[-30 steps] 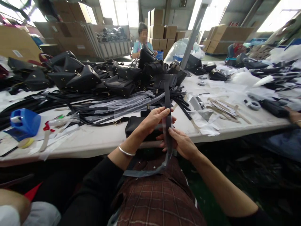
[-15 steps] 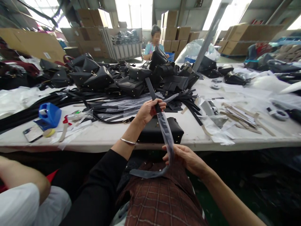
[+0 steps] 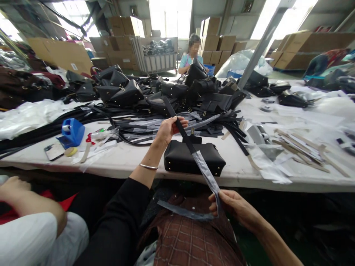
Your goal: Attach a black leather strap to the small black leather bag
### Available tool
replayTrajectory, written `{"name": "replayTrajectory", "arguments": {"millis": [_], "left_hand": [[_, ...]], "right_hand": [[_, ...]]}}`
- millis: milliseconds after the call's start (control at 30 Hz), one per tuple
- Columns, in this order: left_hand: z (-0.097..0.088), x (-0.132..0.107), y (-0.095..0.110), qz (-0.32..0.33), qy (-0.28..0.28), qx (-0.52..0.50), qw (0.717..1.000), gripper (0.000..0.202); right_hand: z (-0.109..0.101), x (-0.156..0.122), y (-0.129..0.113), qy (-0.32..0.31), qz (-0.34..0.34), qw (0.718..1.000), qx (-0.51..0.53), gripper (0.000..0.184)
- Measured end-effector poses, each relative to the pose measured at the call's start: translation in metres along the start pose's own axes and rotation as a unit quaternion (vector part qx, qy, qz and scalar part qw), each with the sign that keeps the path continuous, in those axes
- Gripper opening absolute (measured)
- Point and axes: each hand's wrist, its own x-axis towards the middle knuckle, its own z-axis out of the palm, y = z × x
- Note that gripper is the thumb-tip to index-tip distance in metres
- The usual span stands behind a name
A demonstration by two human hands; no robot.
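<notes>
Nearest me, the film's loose end (image 3: 185, 212) curls slack over my checked lap (image 3: 191, 240), with a bend just under my right hand (image 3: 233, 201). There my thumb and fingers pinch the film (image 3: 206, 171); a moment ago this hand was closer to my left one, and it has now drawn farther down and away. That pull has straightened the strap (image 3: 188, 140) into a slanting line between my hands, and the film's upper edge sits lower than it did. More of the black leather is bare now, which I take to mean the film is sliding off well, though the lower stretch looks wrapped yet.

My left hand (image 3: 168, 130) grips the strap near its top, thumb against it and fingers curled behind, so the free end sticks up beyond my knuckles.

Past the strap, a black bag (image 3: 180, 159) lies at the table's (image 3: 124, 157) edge, untouched; the strap crosses in front of it. Beyond my left hand are loose straps (image 3: 138, 129), some in film, with the tape dispenser (image 3: 73, 133) off to the left. Farther back come heaped bags (image 3: 130, 92), then a co-worker (image 3: 191, 61) across the table.
</notes>
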Motion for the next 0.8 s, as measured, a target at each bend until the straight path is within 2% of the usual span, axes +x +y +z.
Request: {"name": "replayTrajectory", "arguments": {"millis": [267,500,800], "left_hand": [[-0.020,0.009,-0.006,-0.026,0.037,0.003,0.999,0.031],[-0.021,0.007,-0.014,-0.076,0.039,-0.032,0.996,0.035],[-0.031,0.008,-0.016,-0.076,0.048,-0.036,0.995,0.035]], "right_hand": [[-0.015,-0.014,0.019,-0.015,0.032,0.999,-0.025,0.049],[-0.013,-0.011,0.012,-0.018,0.014,0.995,-0.096,0.053],[-0.021,-0.017,0.014,-0.015,0.011,0.997,-0.071,0.050]]}}
